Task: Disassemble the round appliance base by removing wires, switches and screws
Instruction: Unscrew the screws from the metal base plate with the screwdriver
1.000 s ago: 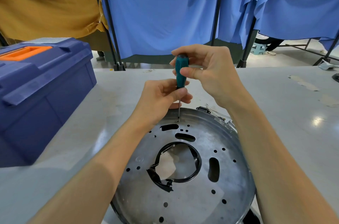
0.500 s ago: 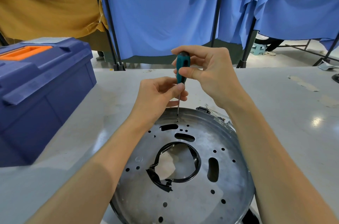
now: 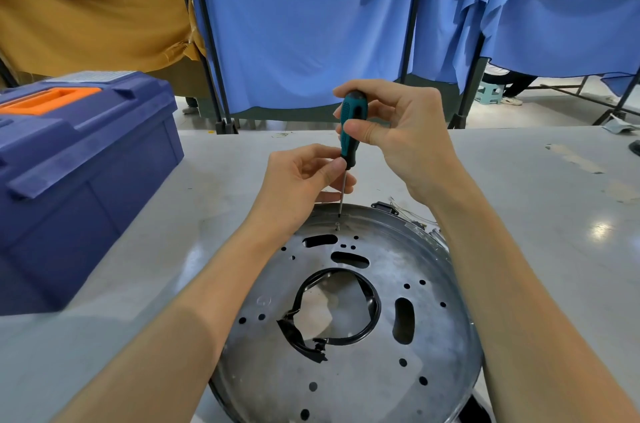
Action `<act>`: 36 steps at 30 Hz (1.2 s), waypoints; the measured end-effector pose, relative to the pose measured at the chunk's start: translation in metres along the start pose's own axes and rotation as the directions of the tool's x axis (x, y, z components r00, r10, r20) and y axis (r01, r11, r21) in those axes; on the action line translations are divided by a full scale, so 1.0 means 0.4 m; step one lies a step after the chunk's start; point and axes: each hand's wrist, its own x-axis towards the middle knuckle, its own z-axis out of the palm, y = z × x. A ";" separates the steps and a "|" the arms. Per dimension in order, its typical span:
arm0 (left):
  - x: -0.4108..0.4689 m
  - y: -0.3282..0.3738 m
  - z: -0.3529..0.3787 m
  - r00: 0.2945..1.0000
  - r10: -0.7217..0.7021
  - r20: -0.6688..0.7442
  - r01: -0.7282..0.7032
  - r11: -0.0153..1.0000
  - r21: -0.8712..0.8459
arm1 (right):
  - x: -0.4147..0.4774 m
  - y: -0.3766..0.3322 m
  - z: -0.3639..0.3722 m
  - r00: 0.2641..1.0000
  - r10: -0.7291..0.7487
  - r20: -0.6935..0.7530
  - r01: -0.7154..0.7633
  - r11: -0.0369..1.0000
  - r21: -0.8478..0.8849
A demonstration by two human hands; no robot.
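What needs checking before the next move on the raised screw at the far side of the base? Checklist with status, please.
1. Right hand grips the screwdriver handle: ok.
2. Left hand pinches the handle's lower end to steady it: ok.
3. Tip seated in the screw: not ok, it hangs just above the head.
4. Screw backed out: ok, it stands proud of the round base. Free of its thread: cannot tell.
5. Base held down: cannot tell.
6. Toolbox clear of the work: ok, it stands apart on the left.
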 end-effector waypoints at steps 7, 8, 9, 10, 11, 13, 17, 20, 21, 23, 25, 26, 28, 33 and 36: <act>-0.002 0.001 -0.002 1.000 -0.019 0.003 0.019 1.000 0.013 | 0.000 0.004 0.001 1.000 0.008 0.007 -0.008 1.000 -0.007; -0.002 0.000 -0.003 1.000 -0.021 -0.002 0.021 1.000 0.015 | 0.000 0.004 0.002 1.000 0.004 -0.001 -0.004 1.000 -0.001; -0.001 0.000 -0.004 1.000 -0.029 -0.011 0.029 0.999 0.024 | 0.000 0.005 0.003 1.000 0.002 -0.020 -0.001 1.000 0.014; 0.000 -0.002 -0.006 0.999 -0.040 -0.025 0.041 0.997 0.058 | 0.000 0.004 0.003 0.999 -0.002 -0.052 0.003 1.000 0.031; 0.000 -0.005 -0.008 0.998 -0.048 -0.041 0.053 0.990 0.134 | 0.002 0.002 0.002 0.996 -0.007 -0.092 0.012 0.999 0.045; 0.000 -0.016 -0.013 0.997 -0.047 -0.055 0.066 0.912 0.405 | 0.005 -0.001 -0.004 0.984 -0.018 -0.178 0.032 0.997 0.077; 0.001 -0.024 -0.015 0.999 -0.053 0.013 0.027 0.692 0.721 | 0.007 0.000 -0.013 0.955 -0.039 -0.293 0.053 0.998 0.040; 0.002 -0.023 -0.011 0.989 -0.111 0.095 -0.011 0.593 0.805 | 0.004 0.013 -0.015 0.979 -0.023 -0.205 -0.019 0.980 -0.199; 0.001 -0.023 -0.010 0.983 -0.132 0.124 -0.027 0.569 0.822 | 0.002 0.017 -0.014 0.992 0.010 -0.129 -0.044 0.965 -0.258; -0.003 -0.020 -0.007 0.977 -0.149 0.153 -0.054 0.522 0.851 | -0.001 0.023 -0.009 0.994 0.104 0.043 -0.083 0.933 -0.351; -0.004 -0.018 -0.006 0.972 -0.148 0.180 -0.089 0.477 0.874 | -0.004 0.028 -0.002 0.956 0.223 0.191 -0.110 0.876 -0.470; -0.004 -0.017 -0.005 0.970 -0.148 0.194 -0.107 0.459 0.882 | -0.006 0.031 0.000 0.924 0.291 0.247 -0.122 0.839 -0.530; -0.004 -0.014 0.000 0.967 -0.143 0.212 -0.134 0.424 0.896 | -0.010 0.037 0.000 0.842 0.434 0.322 -0.149 0.759 -0.634; -0.005 -0.012 0.004 0.966 -0.134 0.220 -0.152 0.395 0.906 | -0.021 0.052 -0.003 0.714 0.593 0.373 -0.189 0.676 -0.712; -0.005 -0.011 0.004 0.966 -0.131 0.225 -0.160 0.382 0.910 | -0.020 0.054 -0.003 0.716 0.586 0.380 -0.196 0.691 -0.696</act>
